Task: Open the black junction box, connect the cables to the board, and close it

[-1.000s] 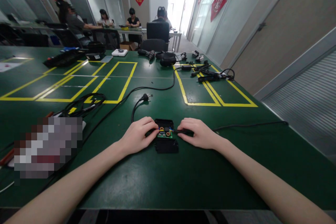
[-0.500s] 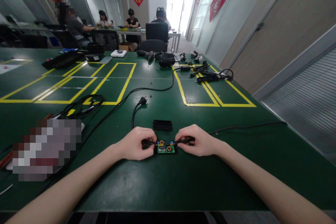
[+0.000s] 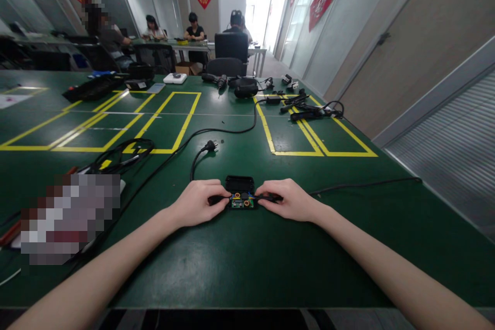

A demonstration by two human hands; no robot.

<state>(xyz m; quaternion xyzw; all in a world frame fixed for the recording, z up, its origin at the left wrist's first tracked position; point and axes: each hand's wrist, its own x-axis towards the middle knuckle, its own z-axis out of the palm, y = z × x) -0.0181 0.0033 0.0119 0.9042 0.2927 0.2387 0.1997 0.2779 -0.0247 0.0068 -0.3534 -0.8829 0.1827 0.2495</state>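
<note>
A small green circuit board (image 3: 237, 203) with copper coils lies in front of me, seemingly within a low black housing whose dark edge shows around it. Closed on the black power cable at the board's left end is my left hand (image 3: 203, 201). On the opposite side, my right hand (image 3: 288, 200) pinches the black cable that leaves the right end. Thin blue and yellow wires join both cables to the board. Just behind it rests an open black plastic cover (image 3: 240, 183). The left cable runs to a plug (image 3: 211, 146) farther back.
Coiled black cables (image 3: 124, 157) and a blurred-out item (image 3: 71, 219) lie at the left. Toward the far edge are a power drill (image 3: 221, 81), a black pouch-like object (image 3: 246, 88) and bundled cords (image 3: 315, 112). Yellow tape marks the green table (image 3: 247, 268). People sit at a table beyond.
Both hands have moved slightly away from me, taking the board and cables closer to the black cover. The board now sits right against or beside the cover's near edge.
</note>
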